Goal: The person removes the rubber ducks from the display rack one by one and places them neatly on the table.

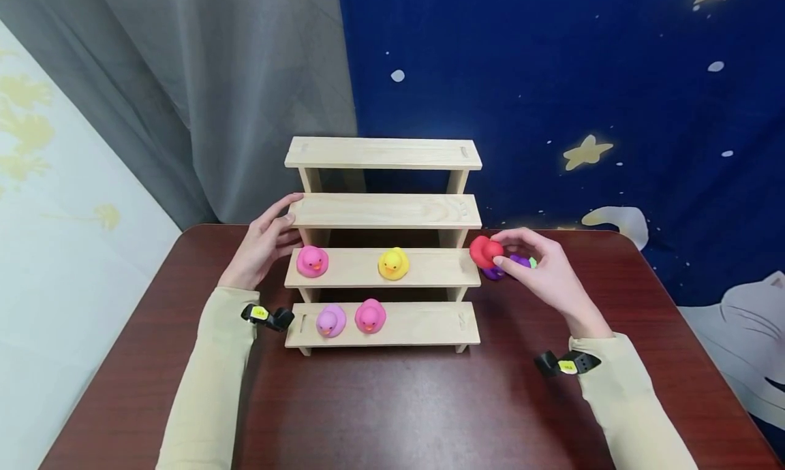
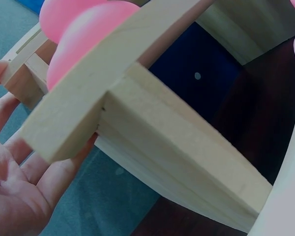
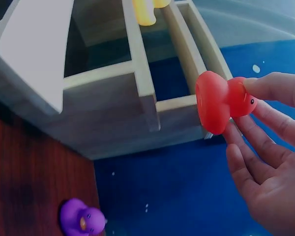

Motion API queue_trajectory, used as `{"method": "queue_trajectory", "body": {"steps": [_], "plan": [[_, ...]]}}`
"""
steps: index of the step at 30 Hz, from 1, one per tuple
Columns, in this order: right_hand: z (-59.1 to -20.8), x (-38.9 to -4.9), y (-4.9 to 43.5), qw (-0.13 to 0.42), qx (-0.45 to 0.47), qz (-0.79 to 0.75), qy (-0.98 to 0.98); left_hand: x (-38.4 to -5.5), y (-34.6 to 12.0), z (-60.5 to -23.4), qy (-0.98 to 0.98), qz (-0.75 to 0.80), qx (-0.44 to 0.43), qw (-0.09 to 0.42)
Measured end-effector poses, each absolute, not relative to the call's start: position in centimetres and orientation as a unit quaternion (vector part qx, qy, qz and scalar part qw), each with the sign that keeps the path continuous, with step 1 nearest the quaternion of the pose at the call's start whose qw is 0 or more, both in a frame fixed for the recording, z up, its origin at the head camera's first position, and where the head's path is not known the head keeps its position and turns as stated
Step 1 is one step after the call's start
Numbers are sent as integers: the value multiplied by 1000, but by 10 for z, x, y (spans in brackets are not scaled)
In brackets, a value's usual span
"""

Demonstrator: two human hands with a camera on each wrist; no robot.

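Left of centre in the head view, the left hand has thumb and fingers round the left end of the wooden stand, 2nd tier from top. Good brace spot IMO. I'd go light and steady, no tugging, bc the pink duck sits close to those fingers one tier down. Can't tell how hard it's squeezing tbh. Next over, lower centre, lilac duck and a 2nd pink duck side by side, then yellow duck a tier up, so watch any sideways swing.

Right of centre: red duck, by the right end of the yellow one's tier. Can't tell if it's touching wood. The right hand pinches it btwn thumb and fingers, mostly round the head. Decent grip, but a round thing could roll in the fingertips, so go slow and get the base facing down before it meets any surface. Mind the purple duck too, lower left in the right wrist view.

Orientation, same view: red duck's tipped over, base toward frame left, head toward frame right, so base-to-head runs roughly L-R. Body's longest span goes approx top to bottom. Eye's low on the head's right side; can't make out the beak, so no call on exact facing.
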State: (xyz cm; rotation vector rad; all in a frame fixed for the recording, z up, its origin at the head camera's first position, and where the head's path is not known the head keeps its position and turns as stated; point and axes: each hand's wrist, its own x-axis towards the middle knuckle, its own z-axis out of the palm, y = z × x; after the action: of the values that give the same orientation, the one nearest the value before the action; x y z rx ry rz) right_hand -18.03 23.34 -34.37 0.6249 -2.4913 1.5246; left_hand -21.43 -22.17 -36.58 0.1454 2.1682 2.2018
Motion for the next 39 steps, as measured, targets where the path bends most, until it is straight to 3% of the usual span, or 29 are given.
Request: {"method": "queue_trajectory", "body": {"steps": [11,23,39], "plan": [[-349,-163,247,79,184,473,-858,-214,-226,-364,697,713,57,49],[-390,-172,278,76,151,478,-862,-216,-227,-362,691,717,68,57],[-410,-170,298,74,119,449,-882,-217,-228,-364,705,704,57,57]]}}
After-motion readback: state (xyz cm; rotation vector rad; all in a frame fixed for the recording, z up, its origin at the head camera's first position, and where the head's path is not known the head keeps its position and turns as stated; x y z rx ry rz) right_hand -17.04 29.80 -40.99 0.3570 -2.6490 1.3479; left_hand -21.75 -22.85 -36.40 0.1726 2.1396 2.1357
